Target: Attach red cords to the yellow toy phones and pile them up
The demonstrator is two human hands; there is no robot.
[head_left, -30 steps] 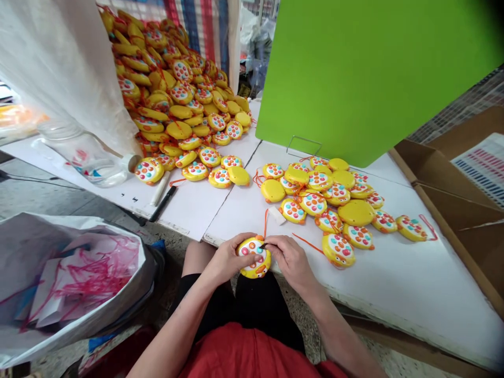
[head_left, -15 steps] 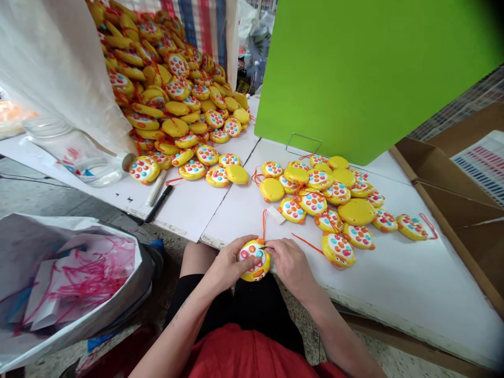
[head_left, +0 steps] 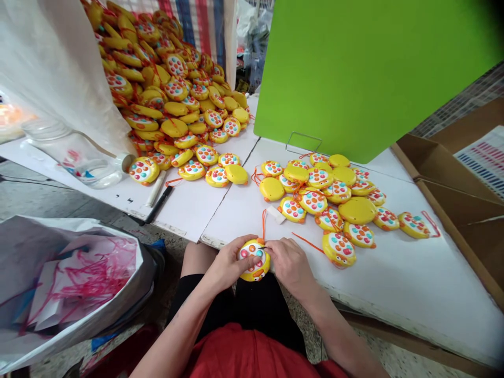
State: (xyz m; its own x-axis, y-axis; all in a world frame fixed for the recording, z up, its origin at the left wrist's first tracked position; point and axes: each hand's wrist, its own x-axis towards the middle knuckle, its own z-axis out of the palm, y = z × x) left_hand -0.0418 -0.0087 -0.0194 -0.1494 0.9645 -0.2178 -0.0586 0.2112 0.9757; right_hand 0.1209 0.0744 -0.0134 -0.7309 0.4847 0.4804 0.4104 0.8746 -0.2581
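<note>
My left hand (head_left: pixel 227 262) grips a round yellow toy (head_left: pixel 254 259) with coloured buttons, held face up at the near edge of the white table (head_left: pixel 394 283). An orange cord (head_left: pixel 263 223) runs from the toy's top onto the table. My right hand (head_left: pixel 289 262) is pinched at the toy's upper right rim on a small dark thing I cannot make out. A loose group of the same yellow toys (head_left: pixel 334 194) lies just beyond my right hand. A big heap of them (head_left: pixel 173 89) rises at the far left.
A green board (head_left: pixel 354 68) stands behind the small group. A clear plastic jar (head_left: pixel 74 152) lies on its side at the left, with a marker (head_left: pixel 160 202) and white stick nearby. A bag of pink strings (head_left: pixel 74 278) sits on the floor at left. Cardboard boxes (head_left: pixel 452 194) flank the right.
The toy and both hands sank slightly toward my lap and the view shifted a little. The grip on the toy is the same.
</note>
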